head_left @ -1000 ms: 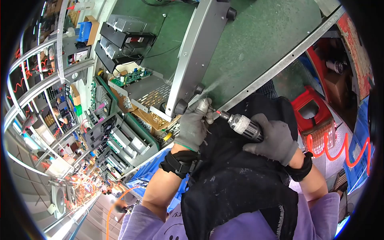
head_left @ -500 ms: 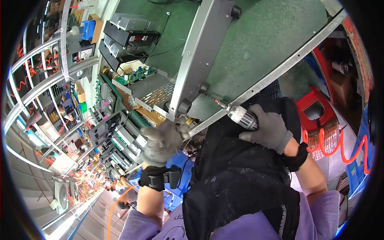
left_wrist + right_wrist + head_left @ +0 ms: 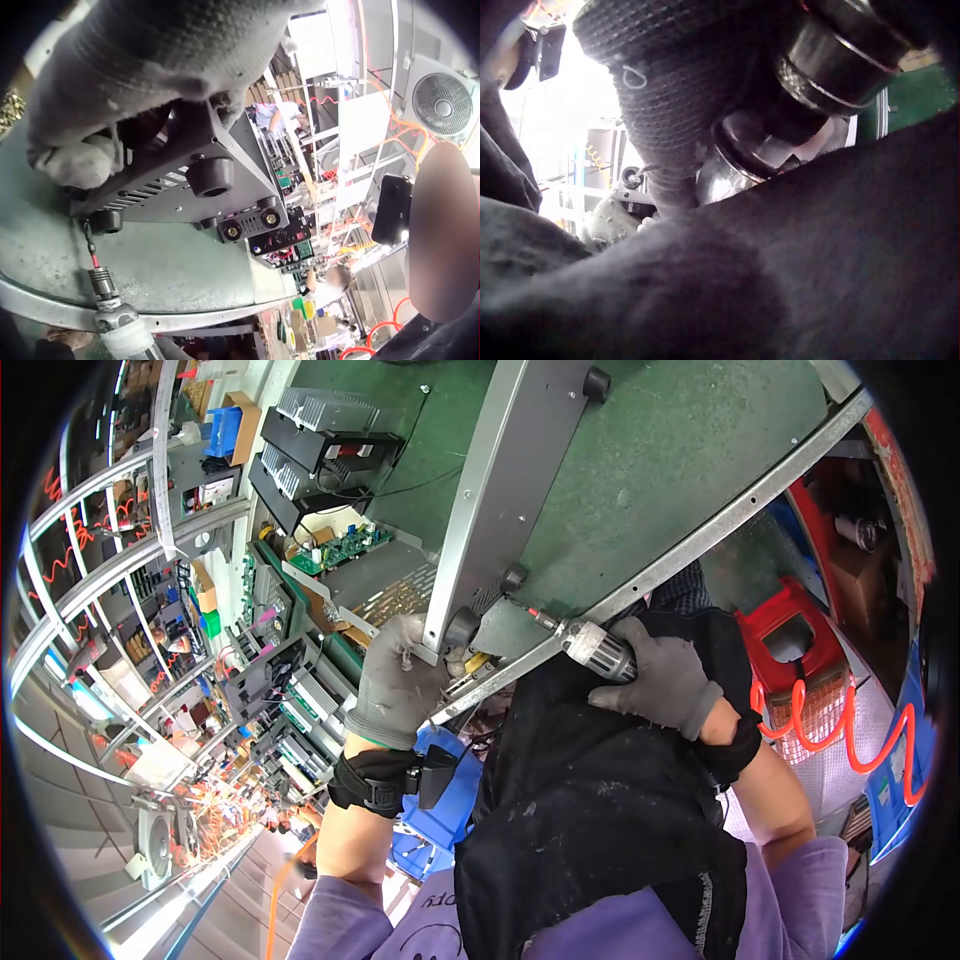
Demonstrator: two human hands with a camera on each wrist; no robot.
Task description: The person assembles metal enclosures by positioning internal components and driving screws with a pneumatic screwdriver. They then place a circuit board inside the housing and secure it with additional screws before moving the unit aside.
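A long grey metal case [image 3: 500,500] with black rubber feet [image 3: 463,625] lies on the green bench top. My gloved left hand [image 3: 395,685] grips its near end; in the left wrist view the fingers of that hand [image 3: 150,75] wrap round the end of the case [image 3: 180,184]. My gloved right hand [image 3: 660,678] holds a powered screwdriver [image 3: 597,650] across the bench's metal edge. Its bit points toward a foot near the case's lower corner, seen beside that foot [image 3: 109,220] in the left wrist view. Dark cloth covers much of the right wrist view, with the glove [image 3: 675,97] behind it.
Left of the case are a perforated metal tray [image 3: 400,595], a green circuit board [image 3: 345,548] and black units with heatsinks [image 3: 325,420]. The bench's metal rail [image 3: 690,545] runs diagonally before me. A red stool [image 3: 790,635] and a coiled red hose [image 3: 850,730] are at the right.
My left hand has moved left from beside the screwdriver's bit to the case's near end and taken hold there. The screwdriver has shifted slightly up and left, its bit now over the bench top.
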